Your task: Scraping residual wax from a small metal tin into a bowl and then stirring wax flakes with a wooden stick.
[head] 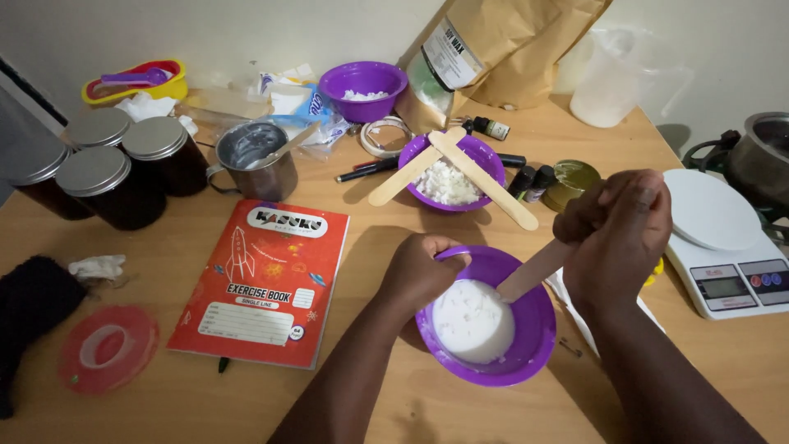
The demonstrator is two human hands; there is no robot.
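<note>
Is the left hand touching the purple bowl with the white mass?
Touching. The head view shows the left hand gripping the rim of the purple bowl, fingers over its edge.

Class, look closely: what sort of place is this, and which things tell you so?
Probably a home craft table, perhaps for candle making: a digital scale, purple bowl of white wax-like mass, and lidded dark jars.

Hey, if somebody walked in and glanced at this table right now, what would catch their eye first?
Front and centre, the left hand steadies a purple bowl of white, waxy-looking stuff while the right hand grips a wooden stick dipped into it. To the left lies a bright red exercise book. Behind sits a second purple bowl with two wooden sticks crossed over it.
</note>
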